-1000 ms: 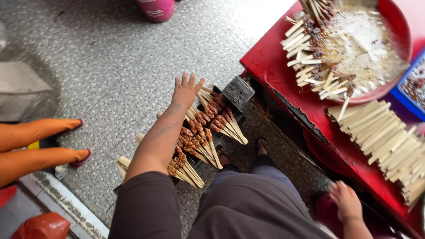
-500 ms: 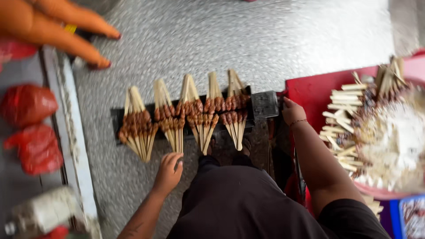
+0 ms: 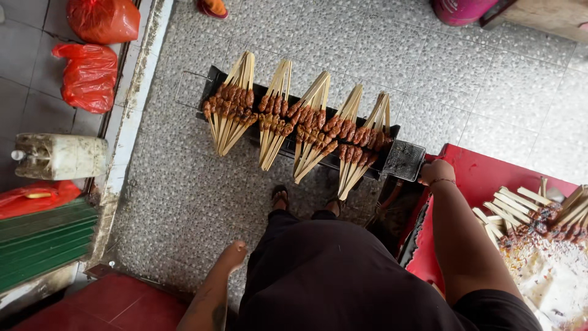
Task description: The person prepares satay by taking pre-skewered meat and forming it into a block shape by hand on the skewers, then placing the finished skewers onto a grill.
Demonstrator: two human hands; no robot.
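Note:
A long black grill (image 3: 405, 160) stands on the tiled floor in front of my feet, loaded with several fans of meat skewers (image 3: 303, 119) on wooden sticks. My left hand (image 3: 233, 254) hangs at my side by my dark trousers, fingers curled loosely and holding nothing. My right hand (image 3: 436, 171) rests on the edge of a red table (image 3: 474, 178), right beside the grill's right end; its fingers are bent and I cannot see anything in them.
On the red table lies a tray of skewers (image 3: 539, 224) with white rice cakes. Red plastic bags (image 3: 89, 73) and a dirty white jerrycan (image 3: 58, 156) sit at the left beyond a kerb. A pink gas cylinder (image 3: 459, 9) stands at the top right.
My view has swung so the grill lies straight ahead. My left hand has dropped from near the skewers to my side; my right hand has stayed at the table edge by the grill.

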